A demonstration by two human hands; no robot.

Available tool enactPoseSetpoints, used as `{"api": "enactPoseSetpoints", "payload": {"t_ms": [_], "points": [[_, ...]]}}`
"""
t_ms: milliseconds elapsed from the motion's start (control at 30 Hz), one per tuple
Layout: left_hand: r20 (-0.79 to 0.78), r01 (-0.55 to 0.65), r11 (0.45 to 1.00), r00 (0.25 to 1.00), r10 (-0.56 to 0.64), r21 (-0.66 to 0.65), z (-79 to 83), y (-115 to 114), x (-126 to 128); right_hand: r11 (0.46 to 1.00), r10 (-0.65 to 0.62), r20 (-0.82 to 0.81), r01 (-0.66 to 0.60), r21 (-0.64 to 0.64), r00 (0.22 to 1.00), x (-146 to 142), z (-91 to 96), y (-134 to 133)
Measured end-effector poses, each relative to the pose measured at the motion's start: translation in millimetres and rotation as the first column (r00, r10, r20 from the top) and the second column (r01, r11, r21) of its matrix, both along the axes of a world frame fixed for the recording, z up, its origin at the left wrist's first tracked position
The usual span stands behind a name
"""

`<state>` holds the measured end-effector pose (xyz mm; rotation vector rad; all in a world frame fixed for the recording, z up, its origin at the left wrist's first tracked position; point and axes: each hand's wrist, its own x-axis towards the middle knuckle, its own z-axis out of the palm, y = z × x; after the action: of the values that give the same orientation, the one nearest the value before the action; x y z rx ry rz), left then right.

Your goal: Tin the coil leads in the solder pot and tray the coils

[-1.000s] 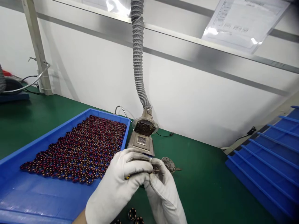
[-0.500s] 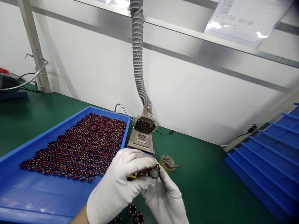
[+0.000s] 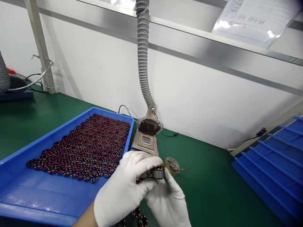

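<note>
Both my hands wear white gloves and meet low in the middle of the head view. Between their fingertips sits a small motor stator (image 3: 158,173), a grey metal ring with copper-coloured windings on top. My left hand (image 3: 126,186) is closed, its fingers bent over the stator's left side. A dark piece with a bit of yellow (image 3: 138,180) shows under those fingers; its kind is hidden. My right hand (image 3: 167,198) grips the stator from the right and below, thumb against its side. Several loose stators (image 3: 142,221) lie on the bench beneath, partly covered by the left hand.
On the left a blue tray (image 3: 35,201) holds rows of many stators (image 3: 94,145). Behind my hands stands a metal box (image 3: 145,143) below a fume hose (image 3: 143,53). A round tin (image 3: 172,165) is just right of them. Stacked blue trays (image 3: 272,167) stand at right.
The view has shifted slightly, so the scene sits a little further right. The stator has turned slightly between my fingers, and less of the yellow-marked piece shows now.
</note>
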<state>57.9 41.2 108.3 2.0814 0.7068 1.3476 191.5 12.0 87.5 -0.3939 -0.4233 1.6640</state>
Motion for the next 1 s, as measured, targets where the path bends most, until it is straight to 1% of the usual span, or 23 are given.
{"api": "enactPoseSetpoints", "payload": {"t_ms": [33,67,133,233,300,367,467,533,567,600,633,667,733,767,800,833,933,1000], "points": [[0.032,0.010,1.000,0.999,-0.011,0.029,-0.3,1,2,1.000,-0.004,-0.007,0.004,0.004,1.000,0,-0.5,0],[0.078,0.029,0.999,0.996,-0.030,0.022,0.0,2,3,1.000,-0.006,-0.008,0.007,0.019,1.000,0,-1.4,-1],[0.175,0.110,0.991,0.980,-0.095,-0.081,3.2,3,4,0.998,0.001,0.010,-0.002,0.061,1.000,2,-3.6,-2],[0.275,0.241,0.935,0.947,-0.168,-0.261,12.5,3,2,0.995,0.016,0.045,-0.020,0.097,0.999,5,-6.5,-4],[0.274,0.294,0.901,0.939,-0.209,-0.320,17.4,3,0,0.996,0.018,0.087,-0.025,0.082,0.996,6,-6.9,-4],[0.294,0.334,0.872,0.926,-0.235,-0.357,17.9,3,-1,0.998,-0.008,0.160,-0.001,0.055,0.987,5,-6.3,-5],[0.430,0.404,0.817,0.876,-0.217,-0.412,10.1,5,0,0.996,-0.081,0.297,0.064,0.068,0.951,3,-4.7,-5],[0.539,0.419,0.788,0.832,-0.133,-0.451,3.6,6,-1,0.992,-0.100,0.361,0.064,0.111,0.927,3,-3.7,-4],[0.586,0.406,0.792,0.807,-0.075,-0.456,1.5,6,-3,0.992,-0.088,0.378,0.045,0.121,0.921,3,-3.2,-4],[0.611,0.369,0.808,0.792,-0.014,-0.459,0.6,7,-6,0.992,-0.067,0.388,0.021,0.122,0.919,4,-2.6,-4],[0.603,0.320,0.828,0.797,0.027,-0.460,1.0,7,-9,0.993,-0.048,0.390,0.001,0.119,0.919,5,-2.1,-4],[0.560,0.271,0.845,0.827,0.042,-0.462,2.7,7,-12,0.993,-0.041,0.390,-0.005,0.115,0.920,6,-1.6,-4],[0.362,0.200,0.861,0.932,-0.020,-0.468,8.2,7,-15,0.992,-0.084,0.393,0.038,0.122,0.916,6,-0.6,-4],[0.256,0.184,0.864,0.964,-0.066,-0.469,11.1,6,-14,0.988,-0.123,0.399,0.076,0.132,0.909,5,-0.2,-5],[0.193,0.181,0.868,0.976,-0.100,-0.462,13.4,5,-12,0.983,-0.162,0.407,0.113,0.142,0.899,4,0.0,-5],[0.180,0.186,0.876,0.977,-0.116,-0.445,14.8,4,-10,0.978,-0.193,0.413,0.143,0.150,0.890,3,-0.1,-5],[0.281,0.177,0.923,0.957,-0.079,-0.342,12.9,0,-5,0.962,-0.262,0.425,0.197,0.191,0.867,0,-2.6,-3],[0.367,0.172,0.947,0.928,-0.063,-0.272,8.5,-3,-7,0.921,-0.374,0.448,0.268,0.283,0.812,0,-5.9,1]]}}
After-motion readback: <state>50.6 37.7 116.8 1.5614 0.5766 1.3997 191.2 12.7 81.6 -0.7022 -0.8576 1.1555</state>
